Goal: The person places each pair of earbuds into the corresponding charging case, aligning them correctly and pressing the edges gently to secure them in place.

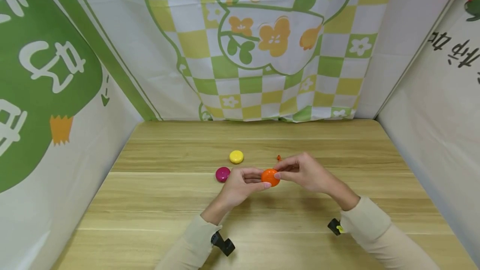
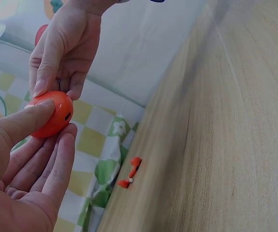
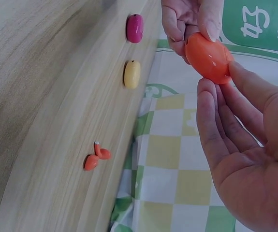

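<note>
Both hands pinch a glossy orange earbud case (image 1: 269, 177) above the table, left hand (image 1: 240, 186) on one side and right hand (image 1: 309, 174) on the other. Its lid looks closed, and a small dark port shows on the orange case (image 2: 60, 114) in the left wrist view. Thumbs lie across the near face, with the other fingers behind it. A pair of orange earbuds (image 3: 96, 157) lies on the table beyond the right fingertips, mostly hidden by them in the head view.
A magenta case (image 1: 223, 174) sits on the table just beside the left hand, and a yellow case (image 1: 236, 156) stands farther back. The wooden table (image 1: 168, 203) meets patterned cloth (image 1: 240, 91) at its back edge, with printed cloth on both sides.
</note>
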Tool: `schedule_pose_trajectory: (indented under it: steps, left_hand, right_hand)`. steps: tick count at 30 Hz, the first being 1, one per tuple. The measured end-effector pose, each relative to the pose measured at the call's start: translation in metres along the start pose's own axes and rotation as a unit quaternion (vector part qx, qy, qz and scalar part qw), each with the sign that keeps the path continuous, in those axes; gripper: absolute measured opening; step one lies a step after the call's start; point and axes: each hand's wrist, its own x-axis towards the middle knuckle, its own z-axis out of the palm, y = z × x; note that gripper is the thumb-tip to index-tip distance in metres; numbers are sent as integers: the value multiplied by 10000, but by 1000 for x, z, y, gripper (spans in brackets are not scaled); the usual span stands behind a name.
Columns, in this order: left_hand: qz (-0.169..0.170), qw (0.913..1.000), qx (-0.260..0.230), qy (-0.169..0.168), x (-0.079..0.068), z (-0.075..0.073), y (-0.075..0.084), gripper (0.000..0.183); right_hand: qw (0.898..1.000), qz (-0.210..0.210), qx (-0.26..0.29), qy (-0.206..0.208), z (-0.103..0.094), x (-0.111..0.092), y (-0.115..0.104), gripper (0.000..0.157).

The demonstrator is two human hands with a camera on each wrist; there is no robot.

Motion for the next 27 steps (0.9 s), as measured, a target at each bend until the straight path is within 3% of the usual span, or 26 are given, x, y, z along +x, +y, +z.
schedule_pose_trajectory:
  steps: [16, 27]
  left_hand:
    - [-111, 9999, -73, -21, -2, 0, 2, 34]
    - [126, 9996, -170, -177, -4, 0, 5, 35]
  right_hand:
    - [9999, 89, -2, -86, -2, 0, -2, 21]
    - [9997, 113, 169, -165, -4, 0, -1, 22]
